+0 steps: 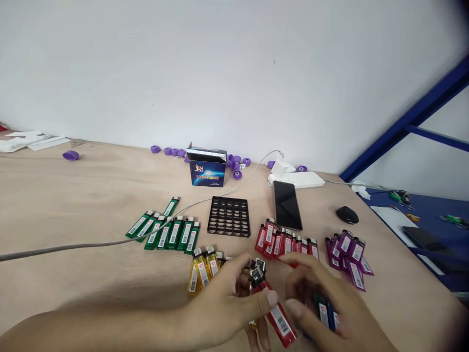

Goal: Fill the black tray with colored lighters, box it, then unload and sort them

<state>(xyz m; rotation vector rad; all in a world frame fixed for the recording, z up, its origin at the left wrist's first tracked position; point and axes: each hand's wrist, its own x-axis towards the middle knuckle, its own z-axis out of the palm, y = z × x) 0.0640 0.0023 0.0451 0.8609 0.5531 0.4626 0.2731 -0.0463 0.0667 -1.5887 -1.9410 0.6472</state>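
Red disposable lighter (269, 298), white barcode label (281, 320)

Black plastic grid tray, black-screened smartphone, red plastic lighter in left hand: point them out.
Black plastic grid tray (229, 216), head view, middle of grid.
Black-screened smartphone (287, 205), head view, screen.
Red plastic lighter (280, 319), head view, barcode label.

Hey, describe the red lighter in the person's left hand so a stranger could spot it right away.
On the wooden table, look below the black grid rack to the person's hands. The left hand pinches a red lighter with a white barcode label. Unlike the row of red lighters lying behind it, this one is in a hand.
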